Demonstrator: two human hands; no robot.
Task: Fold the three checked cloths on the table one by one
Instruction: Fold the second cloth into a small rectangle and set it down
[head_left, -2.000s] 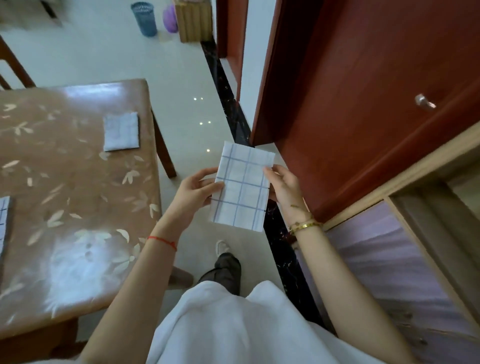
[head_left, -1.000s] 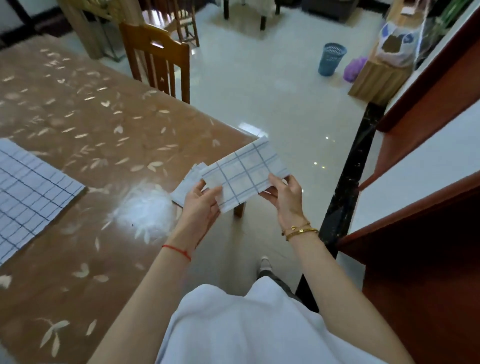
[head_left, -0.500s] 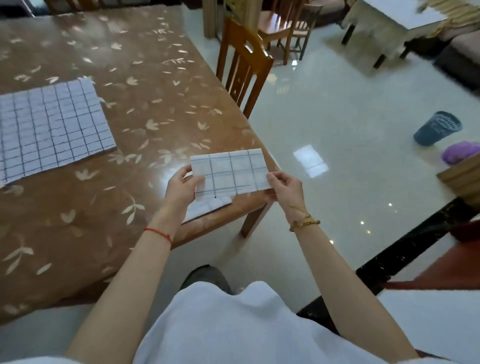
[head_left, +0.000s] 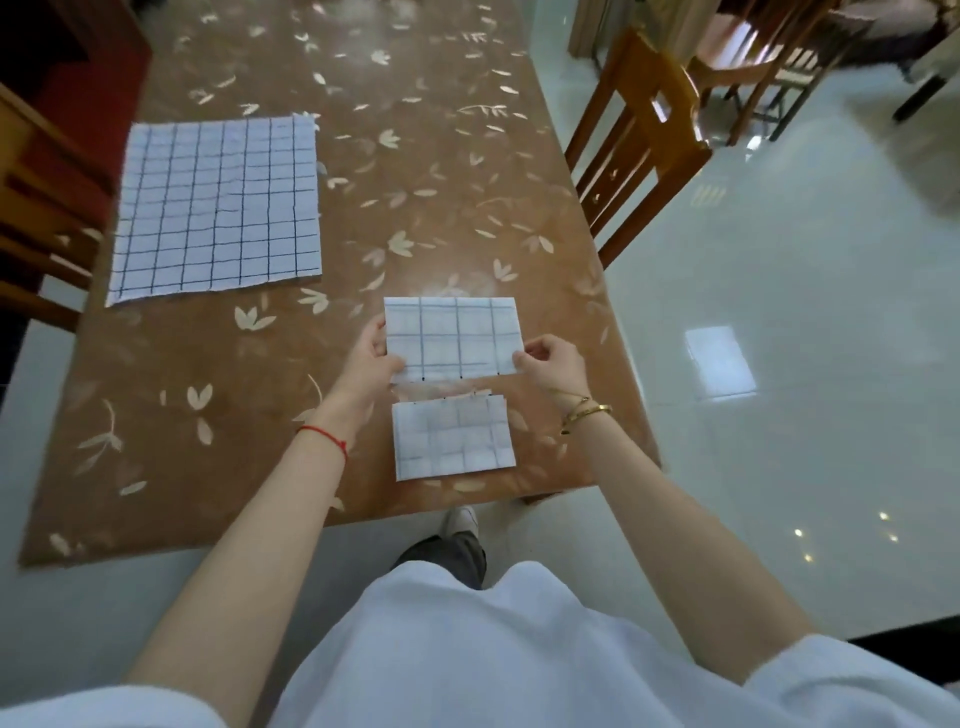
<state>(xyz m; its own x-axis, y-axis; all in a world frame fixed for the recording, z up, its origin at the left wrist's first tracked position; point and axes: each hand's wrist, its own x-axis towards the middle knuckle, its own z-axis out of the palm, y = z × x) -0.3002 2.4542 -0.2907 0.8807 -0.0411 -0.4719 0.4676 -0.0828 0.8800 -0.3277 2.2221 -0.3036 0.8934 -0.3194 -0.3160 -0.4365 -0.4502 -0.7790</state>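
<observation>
Closest in, one folded cloth (head_left: 452, 441) lies flat at the near edge of the table (head_left: 208, 415), long side running left to right. Just beyond it comes the second folded cloth (head_left: 452, 335), held over the table top. The left hand (head_left: 371, 358) pinches its left edge and the right hand (head_left: 553, 358) pinches its lower right corner. Whether its bottom edge touches the wood, I can't tell.

This looks like the set-down. The way to do it well is to keep both pinches level and lower it flat so the layers don't spring open. Square it to the first one, then let go.

Its long axis lies across the view, parallel to the table's near edge, with its checked face turned up toward the camera. Further back on the left, the unfolded cloth (head_left: 218, 208) lies spread out, not yet folded.
</observation>
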